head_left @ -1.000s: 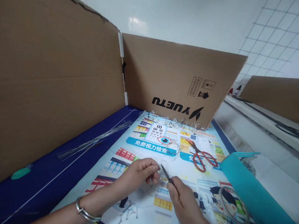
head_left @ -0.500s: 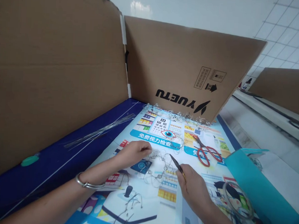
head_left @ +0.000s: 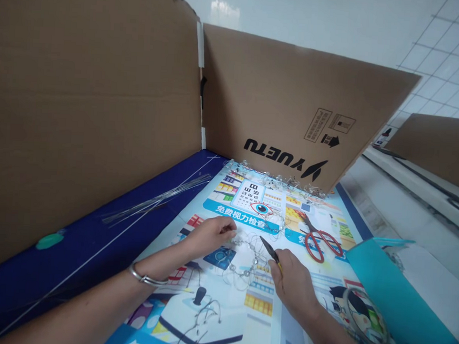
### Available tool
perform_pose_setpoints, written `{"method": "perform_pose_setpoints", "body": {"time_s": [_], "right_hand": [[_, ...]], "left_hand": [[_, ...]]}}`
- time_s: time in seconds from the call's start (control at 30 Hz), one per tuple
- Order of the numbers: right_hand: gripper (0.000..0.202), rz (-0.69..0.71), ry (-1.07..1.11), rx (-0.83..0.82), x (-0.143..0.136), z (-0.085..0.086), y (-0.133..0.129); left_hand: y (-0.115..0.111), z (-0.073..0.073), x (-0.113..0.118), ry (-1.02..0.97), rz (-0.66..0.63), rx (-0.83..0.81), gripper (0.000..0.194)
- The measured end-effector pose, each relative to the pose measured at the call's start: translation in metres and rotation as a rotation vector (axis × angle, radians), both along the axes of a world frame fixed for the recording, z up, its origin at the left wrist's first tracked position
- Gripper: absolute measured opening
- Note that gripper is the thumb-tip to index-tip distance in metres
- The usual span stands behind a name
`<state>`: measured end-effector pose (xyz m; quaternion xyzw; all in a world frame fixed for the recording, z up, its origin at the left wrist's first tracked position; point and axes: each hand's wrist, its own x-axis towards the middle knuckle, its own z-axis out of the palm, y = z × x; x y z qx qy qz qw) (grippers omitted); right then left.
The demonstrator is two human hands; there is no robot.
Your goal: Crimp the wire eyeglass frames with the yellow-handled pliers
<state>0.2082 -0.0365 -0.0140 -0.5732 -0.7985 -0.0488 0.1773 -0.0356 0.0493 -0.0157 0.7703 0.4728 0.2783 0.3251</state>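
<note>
1. Left hand (head_left: 216,233), yours: over the middle of the counter (head_left: 16,284); grip drawn together, pinched on one end of the wire strand.
2. Wire strand (head_left: 254,260), thin and looped, with small clear beads: between your two hands, over the printed sheet (head_left: 258,322). From your left fingertips it heads right, then bends toward the near side and back left; its long axis is curved, not straight.
3. Right hand (head_left: 293,283), yours: right of the strand; grip clamped round the pliers' handles.
4. Pliers (head_left: 270,250), dark-nosed, with yellow at the handle: long axis slanting from near right to far left, tip pointing far left, close beside the strand. Whether the jaws meet, you cannot tell at this size.
5. Scissors (head_left: 312,248), red-handled: on the sheet, far right of your right hand; blades pointing far left, handles near right.
6. Straight wires (head_left: 154,201), one bundle: on the counter's left part, long axis running near left to far right.
7. Loose wire pieces (head_left: 208,314): on the sheet, near side of the strand.
8. Teal box (head_left: 395,299): right edge; ring-shaped coil (head_left: 349,304) just left of it.
</note>
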Motion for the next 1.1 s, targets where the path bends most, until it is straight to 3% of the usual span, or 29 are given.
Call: {"method": "perform_pose_setpoints", "body": {"time_s": [1.1], "right_hand": [[0.020,-0.067,-0.141,0.013,0.003,0.002,-0.011]], "left_hand": [[-0.002,-0.007,0.005,-0.123,-0.043,-0.105,0.016]]}}
